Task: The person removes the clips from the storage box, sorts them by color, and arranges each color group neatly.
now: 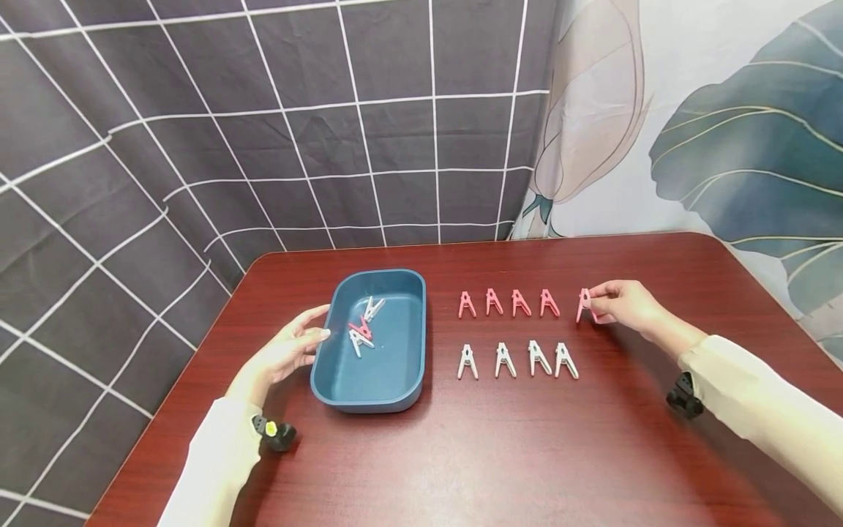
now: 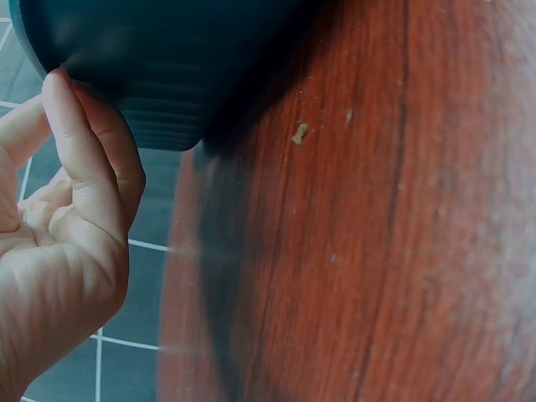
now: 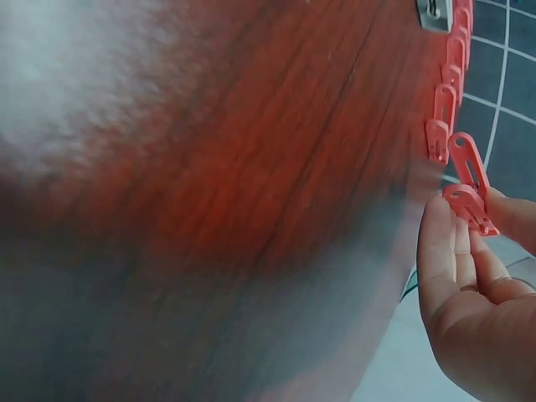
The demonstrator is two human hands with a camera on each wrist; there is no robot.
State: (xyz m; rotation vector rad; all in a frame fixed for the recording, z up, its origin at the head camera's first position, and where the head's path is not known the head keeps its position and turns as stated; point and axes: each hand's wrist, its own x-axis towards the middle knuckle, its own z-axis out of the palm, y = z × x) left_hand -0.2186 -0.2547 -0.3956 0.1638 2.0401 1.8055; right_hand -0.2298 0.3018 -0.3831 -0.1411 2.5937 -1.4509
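My left hand (image 1: 287, 347) grips the left rim of a blue rectangular bin (image 1: 413, 351); the left wrist view shows its fingers against the bin's outer wall (image 2: 159, 100). Two white clothespins and a pink clothespin (image 1: 361, 329) lie in the bin. At the right end of a row of pink clothespins (image 1: 519, 302), my right hand (image 1: 626, 304) pinches a pink clothespin (image 1: 584, 301) between thumb and fingers. In the right wrist view that clothespin (image 3: 471, 172) is seen close, its legs spread apart. Nearer to me runs a row of several white clothespins (image 1: 504, 360).
Everything sits on a reddish-brown wooden table (image 1: 500, 454). Behind and to the left hangs a dark cloth with a white grid (image 1: 395, 139). A leaf-patterned cloth (image 1: 744, 146) hangs at the back right.
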